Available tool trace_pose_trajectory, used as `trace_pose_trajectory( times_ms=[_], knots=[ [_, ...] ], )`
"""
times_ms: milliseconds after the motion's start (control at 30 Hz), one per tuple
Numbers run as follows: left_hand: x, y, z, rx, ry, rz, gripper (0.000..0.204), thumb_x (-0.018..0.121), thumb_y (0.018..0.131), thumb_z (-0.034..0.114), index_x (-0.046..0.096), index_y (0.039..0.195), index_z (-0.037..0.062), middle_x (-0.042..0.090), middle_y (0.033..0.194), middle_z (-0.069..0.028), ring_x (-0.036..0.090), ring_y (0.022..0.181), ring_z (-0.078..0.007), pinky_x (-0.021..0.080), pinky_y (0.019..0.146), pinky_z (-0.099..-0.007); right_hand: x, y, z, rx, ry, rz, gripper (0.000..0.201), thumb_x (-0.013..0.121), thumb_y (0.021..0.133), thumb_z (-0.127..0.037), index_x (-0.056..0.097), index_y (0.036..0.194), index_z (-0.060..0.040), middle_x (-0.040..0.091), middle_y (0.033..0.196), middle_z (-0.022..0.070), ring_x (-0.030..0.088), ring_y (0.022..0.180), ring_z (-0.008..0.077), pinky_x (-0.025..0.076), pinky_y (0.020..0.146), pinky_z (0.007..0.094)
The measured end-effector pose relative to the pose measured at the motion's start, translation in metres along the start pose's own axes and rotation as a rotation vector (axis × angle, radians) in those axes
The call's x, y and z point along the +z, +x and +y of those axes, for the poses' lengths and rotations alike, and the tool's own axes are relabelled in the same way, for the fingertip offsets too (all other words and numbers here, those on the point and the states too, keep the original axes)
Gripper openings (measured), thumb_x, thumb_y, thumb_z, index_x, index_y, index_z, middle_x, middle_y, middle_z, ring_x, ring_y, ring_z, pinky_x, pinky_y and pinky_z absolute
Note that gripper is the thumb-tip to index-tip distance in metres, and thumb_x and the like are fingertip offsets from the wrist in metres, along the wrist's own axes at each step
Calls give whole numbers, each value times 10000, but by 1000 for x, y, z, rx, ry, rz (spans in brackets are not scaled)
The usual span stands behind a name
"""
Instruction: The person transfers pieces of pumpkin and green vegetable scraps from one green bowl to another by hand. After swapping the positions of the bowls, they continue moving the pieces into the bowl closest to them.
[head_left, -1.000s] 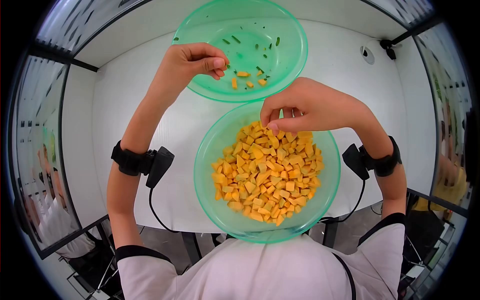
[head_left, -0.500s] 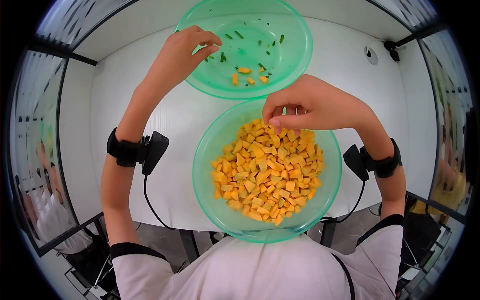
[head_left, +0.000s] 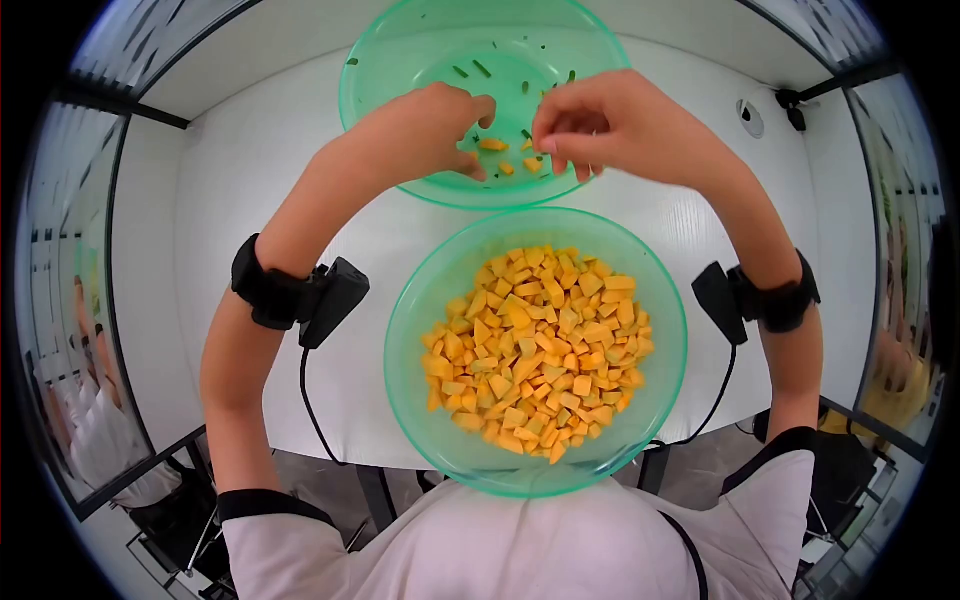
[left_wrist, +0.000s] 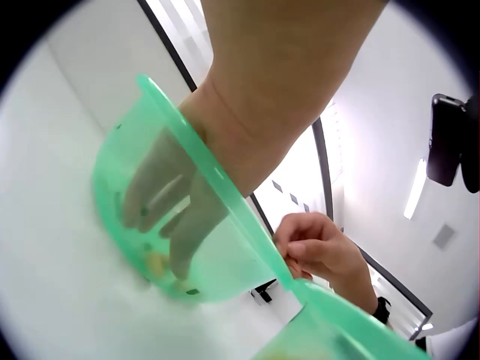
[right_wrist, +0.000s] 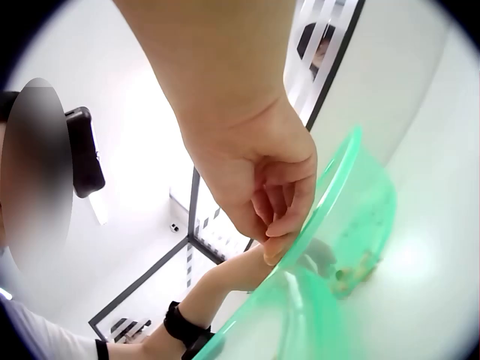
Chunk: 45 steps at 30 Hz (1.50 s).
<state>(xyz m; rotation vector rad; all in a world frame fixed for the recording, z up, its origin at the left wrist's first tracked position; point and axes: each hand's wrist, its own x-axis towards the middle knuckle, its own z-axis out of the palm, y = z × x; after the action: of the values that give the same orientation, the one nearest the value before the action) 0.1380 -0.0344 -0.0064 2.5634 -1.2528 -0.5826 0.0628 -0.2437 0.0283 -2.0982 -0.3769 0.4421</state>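
Note:
My left hand (head_left: pixel 430 135) reaches over the near left side of the far green bowl (head_left: pixel 365 60). Its thumb and fingers are spread apart around a few orange pieces (head_left: pixel 492 145), with nothing between them. Through the bowl's clear wall, the left wrist view shows those fingers pointing down close to the bottom. My right hand (head_left: pixel 605 125) hangs over the bowl's near right side, fingers loosely curled and thumb by the forefinger; nothing shows in it. Small green bits (head_left: pixel 481 69) lie scattered in this bowl. Nearer my body, another green bowl (head_left: pixel 415 430) holds a heap of orange pumpkin-like cubes (head_left: pixel 530 350).
Both bowls stand on a white table (head_left: pixel 300 400), the near one at the front edge against my shirt. White panels surround the table at the sides and back. A cable (head_left: pixel 312 400) trails from each wrist camera. A round grommet (head_left: pixel 749 118) sits at the back right.
My left hand has come rightward and down from the far bowl's left side, its fingers spreading. My right hand has risen from over the near bowl to the far one.

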Motion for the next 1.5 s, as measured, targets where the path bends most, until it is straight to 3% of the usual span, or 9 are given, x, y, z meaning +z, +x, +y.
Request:
trace_pose_trajectory(
  times_ms=[333,433,533,633,867,1100,1300,1433,1500],
  knots=[
    [6,4,-10,174,-77,130,293,692,751,43,583,1022,45,593,787,-78,572,680,-201,488,615,-308,14,54,41,-45,-597,-102,102,686,683,-35,668,781,-52,652,720,111,634,684,258,509,592,361],
    [-28,-20,8,145,-304,71,218,696,762,46,594,951,16,610,803,-63,593,701,-167,508,652,-283,18,55,33,69,-695,-100,81,670,679,-13,601,720,-20,609,674,93,601,653,254,478,589,350],
    [-42,-41,14,460,-591,-208,223,753,755,86,617,914,9,640,852,-41,611,724,-163,520,689,-282,16,56,31,49,-711,-117,85,662,691,-43,581,695,-18,598,660,95,591,637,260,479,587,355],
    [-36,-46,24,559,-616,-227,228,765,759,111,625,918,26,641,849,-44,610,712,-172,515,690,-283,16,58,34,55,-757,-121,93,660,701,-81,588,700,-21,598,656,96,598,641,267,485,591,354],
    [-8,1,3,171,-87,147,179,711,774,78,645,939,59,624,876,-64,619,788,-223,505,676,-325,20,58,34,57,-837,-92,105,680,721,-84,646,815,-53,657,784,92,646,728,263,535,639,376],
    [18,21,7,70,242,79,132,699,767,96,603,848,56,631,930,-43,626,841,-245,519,704,-373,14,59,35,96,-822,-125,143,632,695,-51,607,834,-74,629,768,72,621,748,266,504,647,361],
    [17,21,9,43,217,87,127,678,790,138,592,842,60,633,901,-43,622,818,-249,513,690,-364,5,50,35,-84,-767,60,125,637,704,-63,582,815,-68,602,721,54,599,711,239,478,613,345],
    [-1,2,3,166,71,291,128,670,789,119,574,831,45,618,836,-61,600,765,-239,495,672,-345,-8,22,2,-186,-524,116,118,658,738,-95,581,821,-62,591,727,31,568,662,182,457,596,302],
    [-21,-13,4,228,-61,272,131,670,790,115,577,836,36,609,809,-65,580,739,-226,485,667,-335,-14,0,-16,-274,-295,-88,127,671,760,-100,622,873,-67,617,768,19,571,657,159,459,600,275]
  ],
)
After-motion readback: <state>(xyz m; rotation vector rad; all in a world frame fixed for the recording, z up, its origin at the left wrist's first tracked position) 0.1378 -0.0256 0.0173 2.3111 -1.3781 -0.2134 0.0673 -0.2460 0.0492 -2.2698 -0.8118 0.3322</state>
